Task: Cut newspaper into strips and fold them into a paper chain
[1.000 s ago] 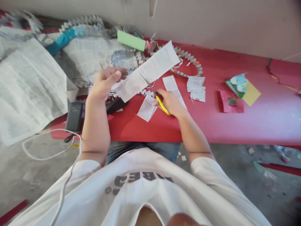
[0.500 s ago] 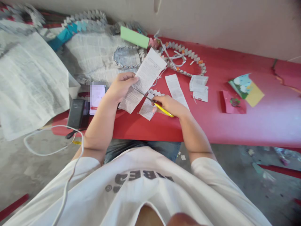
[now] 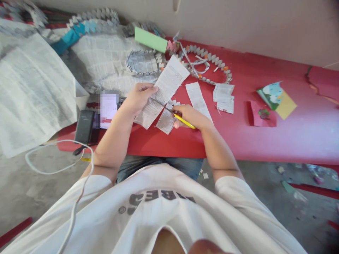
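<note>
A printed paper strip (image 3: 173, 76) slants up to the right over the red table, pinched at its left edge by my left hand (image 3: 141, 97). My right hand (image 3: 189, 116) is wrapped round the yellow handles of a pair of scissors (image 3: 184, 121). The dark blades lie across the strip's middle, their tips close to my left fingers. Below the blades rests a smaller piece of printed paper (image 3: 165, 122). Beyond my right hand lies another paper strip (image 3: 198, 97). A short folded-paper chain is partly hidden behind the scissors.
Folded-paper chains, one a loop (image 3: 218, 61), lie at the back beside a green paper piece (image 3: 150, 39). Newspaper sheets (image 3: 34, 95) spread at left. A phone (image 3: 108, 109), a black power bank (image 3: 84, 127) and a white cable (image 3: 59, 141) are near my left arm. Coloured cards (image 3: 272, 97) lie right.
The paper strip and my left hand have shifted slightly to the right. My right thumb shows more below the scissors, whose handles sit slightly higher.
</note>
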`<state>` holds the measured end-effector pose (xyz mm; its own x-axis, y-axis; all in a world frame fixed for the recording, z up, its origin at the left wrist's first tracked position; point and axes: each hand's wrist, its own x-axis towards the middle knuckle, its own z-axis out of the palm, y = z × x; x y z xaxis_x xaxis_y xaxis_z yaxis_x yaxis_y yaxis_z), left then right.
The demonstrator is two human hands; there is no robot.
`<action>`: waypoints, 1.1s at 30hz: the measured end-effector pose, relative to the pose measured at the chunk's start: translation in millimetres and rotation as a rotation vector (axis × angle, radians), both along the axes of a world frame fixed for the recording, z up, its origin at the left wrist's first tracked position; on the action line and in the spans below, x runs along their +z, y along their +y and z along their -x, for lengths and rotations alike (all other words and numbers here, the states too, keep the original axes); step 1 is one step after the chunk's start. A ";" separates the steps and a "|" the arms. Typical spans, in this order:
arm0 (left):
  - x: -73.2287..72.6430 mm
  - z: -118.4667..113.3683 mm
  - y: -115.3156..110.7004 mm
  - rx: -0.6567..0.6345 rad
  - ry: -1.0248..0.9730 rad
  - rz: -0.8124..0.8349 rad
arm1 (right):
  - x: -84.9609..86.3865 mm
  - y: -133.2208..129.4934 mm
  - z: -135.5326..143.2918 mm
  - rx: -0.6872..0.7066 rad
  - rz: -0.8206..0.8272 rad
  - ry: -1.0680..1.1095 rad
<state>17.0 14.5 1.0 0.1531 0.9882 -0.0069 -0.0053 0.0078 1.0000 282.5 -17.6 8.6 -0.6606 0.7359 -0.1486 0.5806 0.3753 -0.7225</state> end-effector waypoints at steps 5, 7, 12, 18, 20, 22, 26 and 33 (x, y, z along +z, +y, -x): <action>4.7 -6.8 -3.6 0.028 0.020 0.060 | -7.0 2.2 2.3 0.026 0.007 0.030; 4.0 -8.1 -4.3 0.032 0.014 0.055 | -10.1 2.5 3.2 0.041 0.015 0.035; -2.2 -9.7 -5.0 0.007 -0.050 -0.004 | -10.5 0.7 3.9 0.127 0.011 0.173; -10.7 -10.2 -3.5 -0.028 -0.032 -0.018 | -8.3 -0.7 4.2 0.127 0.001 0.105; -11.9 -10.1 -2.8 -0.037 -0.029 -0.018 | -9.1 -1.2 4.2 0.106 -0.003 0.054; -12.1 -10.4 -2.5 -0.039 -0.022 -0.024 | -9.3 -2.1 4.5 0.082 -0.021 0.006; -10.9 -11.8 -3.0 -0.036 -0.013 -0.026 | -6.4 -3.4 5.9 0.056 -0.024 -0.042; -16.0 -11.3 2.0 0.002 0.166 -0.110 | -2.8 -2.2 7.3 0.055 0.002 -0.062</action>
